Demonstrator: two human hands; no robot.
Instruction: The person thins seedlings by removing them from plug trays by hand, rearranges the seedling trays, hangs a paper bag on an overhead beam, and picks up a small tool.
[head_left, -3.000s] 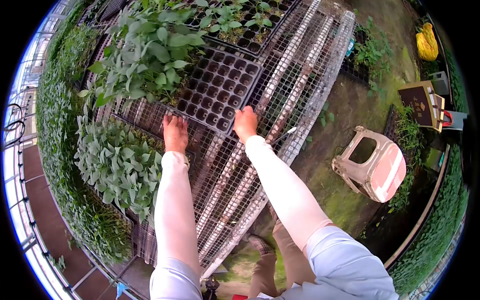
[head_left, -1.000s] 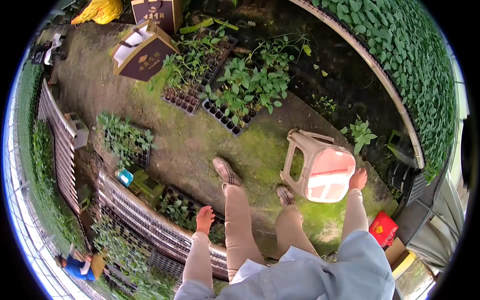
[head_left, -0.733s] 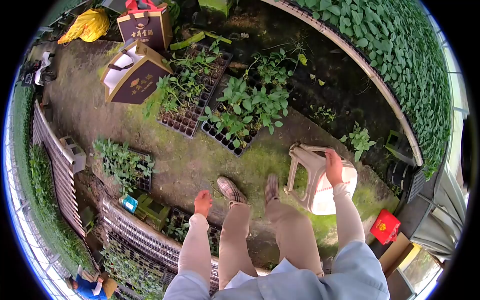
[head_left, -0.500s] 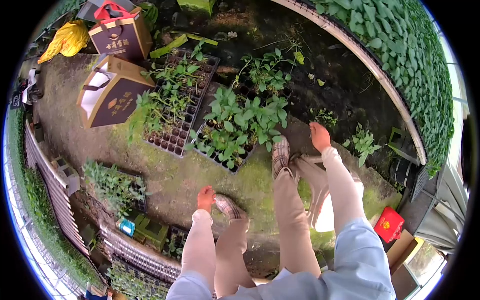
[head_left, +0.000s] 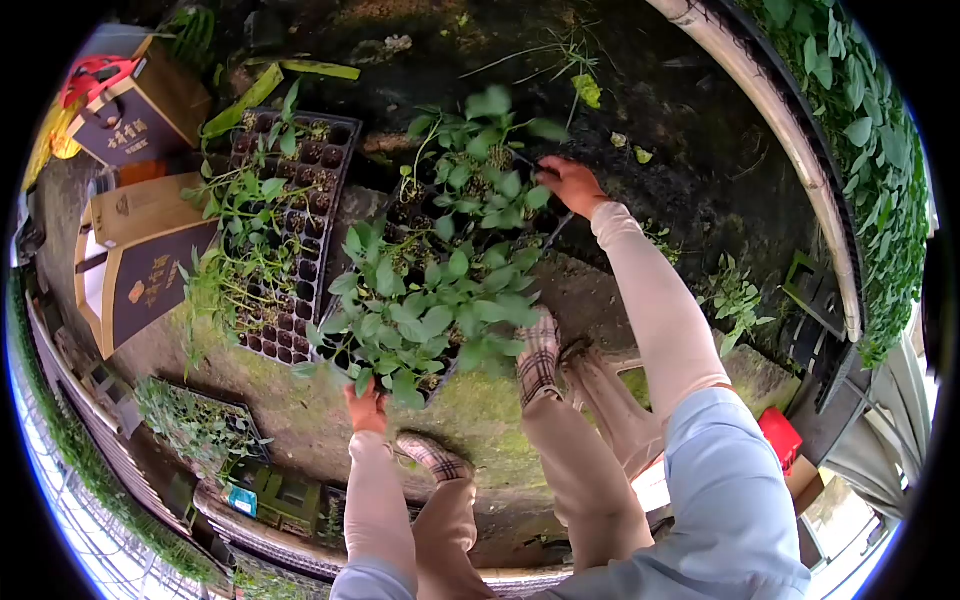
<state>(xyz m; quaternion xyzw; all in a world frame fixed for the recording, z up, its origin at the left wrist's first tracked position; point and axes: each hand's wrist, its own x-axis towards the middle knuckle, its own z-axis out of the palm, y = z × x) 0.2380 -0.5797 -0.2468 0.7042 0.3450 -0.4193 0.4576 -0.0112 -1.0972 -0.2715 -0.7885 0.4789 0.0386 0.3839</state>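
A black seedling tray full of leafy green seedlings lies on the ground in front of my feet. My left hand is at its near edge, fingers closed there and partly covered by leaves. Out at the far right side, my right hand has its fingers curled on the tray's dark rim. Foliage hides most of the cells between my hands. Just left of it lies a second cell tray, with sparser, leaning seedlings and many bare cells.
Paper gift bags stand at the left. Another planted tray sits lower left, near a blue packet. A beige plastic stool is beside my right leg. A curved pole borders dense plants at the right.
Both hands have moved forward from above my feet to the leafy tray, the left to its near edge and the right to its far right side. The view has shifted with my head.
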